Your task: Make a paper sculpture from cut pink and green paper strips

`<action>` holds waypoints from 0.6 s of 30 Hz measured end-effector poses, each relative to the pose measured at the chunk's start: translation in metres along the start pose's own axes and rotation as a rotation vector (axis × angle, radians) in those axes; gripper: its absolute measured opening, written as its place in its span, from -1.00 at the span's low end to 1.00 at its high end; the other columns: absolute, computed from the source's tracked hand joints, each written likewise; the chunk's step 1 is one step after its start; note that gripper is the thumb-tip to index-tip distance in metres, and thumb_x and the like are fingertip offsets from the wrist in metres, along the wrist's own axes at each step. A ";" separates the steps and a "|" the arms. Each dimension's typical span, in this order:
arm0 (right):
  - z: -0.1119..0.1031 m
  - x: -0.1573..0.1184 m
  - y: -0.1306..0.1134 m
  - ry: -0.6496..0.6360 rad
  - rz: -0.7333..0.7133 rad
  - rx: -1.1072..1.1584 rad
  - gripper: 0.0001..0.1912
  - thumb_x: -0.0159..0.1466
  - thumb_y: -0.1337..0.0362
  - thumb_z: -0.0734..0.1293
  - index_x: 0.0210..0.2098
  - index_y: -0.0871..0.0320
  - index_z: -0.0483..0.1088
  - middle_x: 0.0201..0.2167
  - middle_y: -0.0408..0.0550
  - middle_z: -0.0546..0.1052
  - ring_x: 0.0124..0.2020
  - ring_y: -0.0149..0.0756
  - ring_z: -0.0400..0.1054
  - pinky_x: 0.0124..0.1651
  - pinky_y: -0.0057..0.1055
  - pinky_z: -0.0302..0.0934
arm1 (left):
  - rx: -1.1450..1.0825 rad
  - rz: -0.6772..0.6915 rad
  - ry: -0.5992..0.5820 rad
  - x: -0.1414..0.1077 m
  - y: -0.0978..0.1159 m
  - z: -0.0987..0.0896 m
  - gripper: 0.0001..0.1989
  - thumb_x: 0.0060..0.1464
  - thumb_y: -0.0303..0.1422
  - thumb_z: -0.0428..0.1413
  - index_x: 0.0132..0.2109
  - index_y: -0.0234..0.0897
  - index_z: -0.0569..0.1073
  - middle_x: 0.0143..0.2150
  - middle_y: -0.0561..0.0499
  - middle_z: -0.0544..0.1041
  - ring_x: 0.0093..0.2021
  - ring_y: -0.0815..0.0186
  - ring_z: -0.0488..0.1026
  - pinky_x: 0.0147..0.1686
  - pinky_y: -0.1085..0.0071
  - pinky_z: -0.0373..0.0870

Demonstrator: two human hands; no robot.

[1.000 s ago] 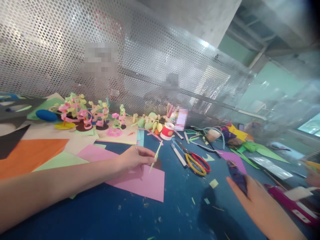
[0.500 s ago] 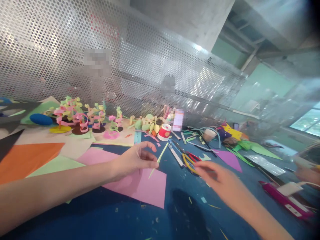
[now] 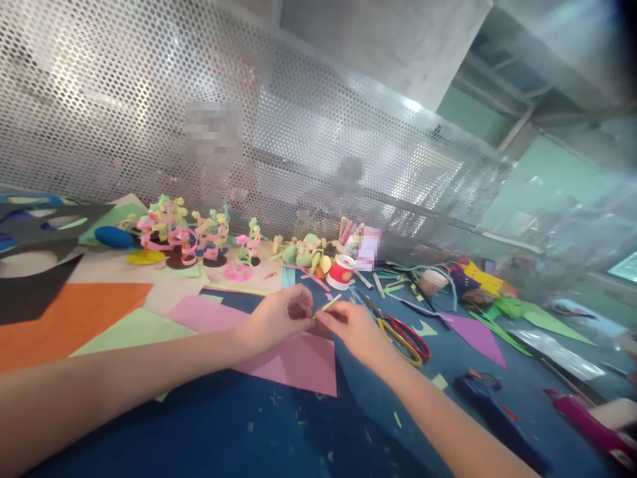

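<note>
A thin pale-green paper strip (image 3: 330,303) is pinched between the fingertips of my left hand (image 3: 279,322) and my right hand (image 3: 355,335). The hands almost touch, and only a short length of the strip shows above my right fingers. Below my left hand lies a pink paper sheet (image 3: 308,372). Scissors with yellow handles (image 3: 404,345) and another pair with red handles (image 3: 421,340) rest just beyond my right hand. Behind the hands stands a red and white paper cup (image 3: 341,273).
Curled paper models on round bases (image 3: 184,249) line the back left. Orange paper (image 3: 99,318) and green paper (image 3: 129,338) lie at left. A dark blue tool (image 3: 497,411) and a magenta power strip (image 3: 587,418) lie at right. A perforated metal screen (image 3: 308,133) rises behind the table.
My right hand has moved left from beside the scissors to the paper strip, and its fingers have closed on it. The view has turned slightly, showing the dark blue tool.
</note>
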State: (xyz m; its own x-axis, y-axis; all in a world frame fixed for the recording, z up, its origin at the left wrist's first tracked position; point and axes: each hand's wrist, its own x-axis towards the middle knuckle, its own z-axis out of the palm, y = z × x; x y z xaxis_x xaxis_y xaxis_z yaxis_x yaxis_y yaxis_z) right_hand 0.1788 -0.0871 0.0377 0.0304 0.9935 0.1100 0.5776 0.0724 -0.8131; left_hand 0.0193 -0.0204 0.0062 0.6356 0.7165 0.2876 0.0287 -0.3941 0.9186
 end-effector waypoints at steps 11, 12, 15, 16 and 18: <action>0.012 0.039 0.020 -0.029 -0.036 0.055 -0.71 0.18 0.11 0.26 -0.40 0.25 0.42 -0.50 -0.06 0.51 -0.41 -0.30 0.40 -0.28 -0.39 0.27 | -0.083 -0.148 -0.062 0.025 -0.028 -0.025 -0.78 -0.09 -0.27 0.15 -0.28 -0.30 0.50 -0.40 0.01 0.55 -0.37 0.32 0.45 -0.34 0.45 0.33; 0.012 0.040 0.021 -0.025 -0.037 0.067 -0.71 0.19 0.11 0.26 -0.38 0.25 0.42 -0.49 -0.06 0.51 -0.41 -0.30 0.40 -0.27 -0.39 0.27 | -0.089 -0.161 -0.067 0.027 -0.031 -0.028 -0.76 -0.10 -0.25 0.16 -0.29 -0.30 0.52 -0.43 0.02 0.54 -0.40 0.33 0.44 -0.36 0.45 0.32; 0.016 0.042 0.026 -0.014 -0.042 0.094 -0.70 0.20 0.10 0.25 -0.37 0.24 0.42 -0.49 -0.08 0.49 -0.41 -0.32 0.39 -0.27 -0.41 0.27 | -0.094 -0.166 -0.074 0.029 -0.038 -0.031 -0.75 -0.13 -0.23 0.18 -0.32 -0.30 0.53 -0.48 0.04 0.53 -0.46 0.35 0.42 -0.41 0.46 0.31; 0.017 0.042 0.028 -0.012 -0.043 0.101 -0.69 0.20 0.10 0.25 -0.38 0.24 0.42 -0.50 -0.08 0.49 -0.42 -0.31 0.39 -0.27 -0.40 0.27 | -0.094 -0.164 -0.070 0.028 -0.039 -0.030 -0.76 -0.14 -0.23 0.19 -0.33 -0.30 0.53 -0.47 0.03 0.53 -0.45 0.35 0.43 -0.40 0.46 0.31; 0.020 0.042 0.032 -0.012 -0.042 0.113 -0.67 0.20 0.07 0.24 -0.41 0.24 0.41 -0.50 -0.07 0.49 -0.43 -0.31 0.39 -0.28 -0.39 0.28 | -0.088 -0.160 -0.055 0.027 -0.040 -0.028 -0.78 -0.15 -0.26 0.20 -0.34 -0.31 0.53 -0.45 0.02 0.54 -0.44 0.34 0.43 -0.39 0.46 0.31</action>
State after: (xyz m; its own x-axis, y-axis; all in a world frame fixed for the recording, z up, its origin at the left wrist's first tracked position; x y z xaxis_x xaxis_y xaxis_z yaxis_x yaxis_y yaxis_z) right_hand 0.1826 -0.0417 0.0048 -0.0023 0.9903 0.1392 0.4825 0.1230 -0.8672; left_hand 0.0137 0.0310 -0.0154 0.6697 0.7325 0.1224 0.0669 -0.2236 0.9724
